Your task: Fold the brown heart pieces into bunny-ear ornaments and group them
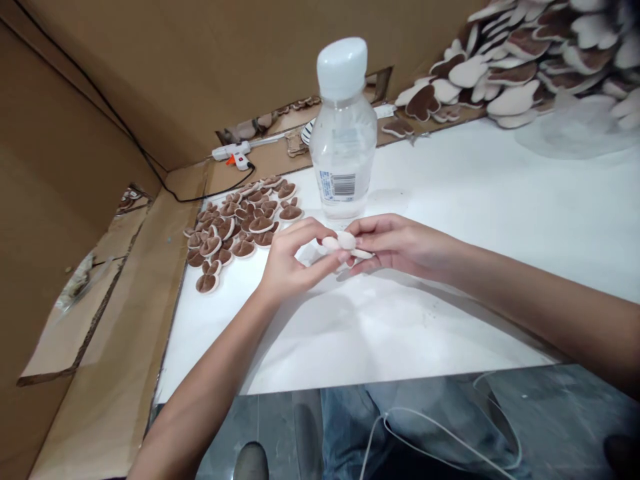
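Note:
Between both hands, above the white tabletop, is a small white plush piece (345, 241) with rounded lobes. My left hand (295, 257) pinches its left side between thumb and fingers. On the other side, my right hand (395, 245) grips it with closed fingers. The piece's underside is hidden from me. To the left lies a spread of brown-and-white plush pieces (244, 248), shaped like small heads with ears. A clear plastic bottle (345, 143) with a white cap stands upright just behind my hands.
A white glue gun (233, 153) with a black cord lies by the cardboard wall (175, 73). At the back right rises a heap of larger brown and white plush pieces (515, 67), beside a crumpled clear plastic bag (570, 127). The white table's (350, 347) front edge is near my lap.

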